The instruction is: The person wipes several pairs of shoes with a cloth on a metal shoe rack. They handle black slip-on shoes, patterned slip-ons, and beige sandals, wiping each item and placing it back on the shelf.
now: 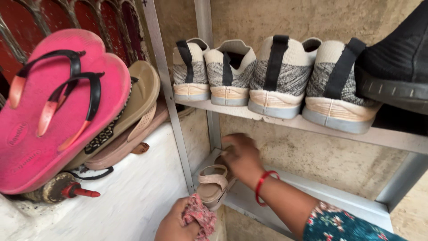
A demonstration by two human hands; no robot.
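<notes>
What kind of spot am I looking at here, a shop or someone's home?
Likely a home shoe-storage corner: a metal shoe rack holding grey knit sneakers, pink flip-flops propped by a window grille, rough plastered wall.

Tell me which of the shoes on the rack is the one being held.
The beige strappy sandal on the lower shelf, under the right hand. The knit sneakers stand untouched on the shelf above.

Just the one head cam here, looking down and forward at a metal shoe rack from close up. The rack fills the middle and right; left of it a white ledge runs alongside.
</notes>
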